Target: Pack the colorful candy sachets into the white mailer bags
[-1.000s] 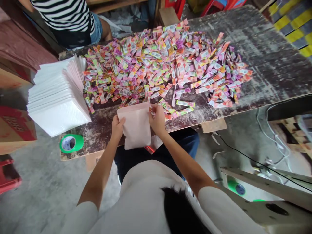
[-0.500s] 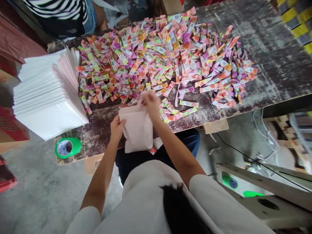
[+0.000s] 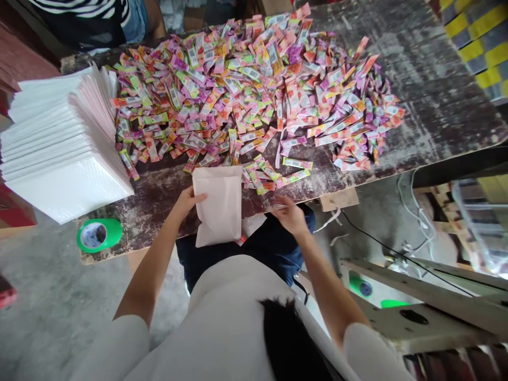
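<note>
— Hands?
— Left hand (image 3: 186, 201) grips the pouch (image 3: 218, 203) at the table (image 3: 416, 69) edge, six o'clock of the sachets (image 3: 246, 90).
— Right hand (image 3: 290, 216)?
— At the pouch's three o'clock, fingers loosely curled; holding anything, cannot tell.

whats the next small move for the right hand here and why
Probably reach the right hand forward to the nearest loose sachets. It hovers at the table edge, seemingly empty, while the left hand holds the pale envelope beside them.
</note>
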Action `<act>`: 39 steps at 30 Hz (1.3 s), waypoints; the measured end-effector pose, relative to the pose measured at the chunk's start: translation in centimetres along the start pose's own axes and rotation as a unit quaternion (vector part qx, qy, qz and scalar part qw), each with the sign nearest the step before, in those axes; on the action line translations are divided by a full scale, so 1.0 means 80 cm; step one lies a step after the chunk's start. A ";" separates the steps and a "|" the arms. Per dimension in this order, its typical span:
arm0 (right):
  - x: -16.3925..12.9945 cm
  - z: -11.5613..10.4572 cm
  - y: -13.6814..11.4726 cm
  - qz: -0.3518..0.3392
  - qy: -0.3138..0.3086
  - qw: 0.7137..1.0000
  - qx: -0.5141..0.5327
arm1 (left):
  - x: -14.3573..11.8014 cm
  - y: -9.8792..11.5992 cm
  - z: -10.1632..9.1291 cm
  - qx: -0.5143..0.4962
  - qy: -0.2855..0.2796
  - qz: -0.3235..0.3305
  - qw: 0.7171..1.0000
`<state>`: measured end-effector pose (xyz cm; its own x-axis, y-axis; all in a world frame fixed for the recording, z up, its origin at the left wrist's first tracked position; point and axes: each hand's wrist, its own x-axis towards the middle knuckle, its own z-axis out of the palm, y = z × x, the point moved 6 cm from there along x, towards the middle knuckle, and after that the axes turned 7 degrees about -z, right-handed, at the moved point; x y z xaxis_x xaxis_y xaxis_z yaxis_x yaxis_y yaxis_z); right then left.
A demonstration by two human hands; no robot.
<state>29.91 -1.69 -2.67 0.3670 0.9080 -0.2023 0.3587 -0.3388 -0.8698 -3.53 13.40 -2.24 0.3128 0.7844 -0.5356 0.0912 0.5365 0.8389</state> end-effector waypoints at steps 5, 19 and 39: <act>0.075 0.151 -0.085 -0.055 -0.185 0.949 0.248 | -0.006 0.012 -0.003 0.064 0.026 0.028 0.997; 0.037 0.142 -0.129 -0.410 -0.316 0.845 -0.135 | -0.002 -0.031 -0.007 0.122 -0.012 0.074 0.990; 0.030 0.144 -0.170 -0.219 -0.501 0.819 -0.172 | -0.073 -0.032 0.024 -0.089 -0.031 -0.094 0.991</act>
<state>15.98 7.94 3.51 -0.6893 0.6491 -0.3218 0.5507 0.1808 -0.8149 -3.79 6.80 -1.09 0.3640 0.6480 -0.6690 -0.0139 0.7220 0.6917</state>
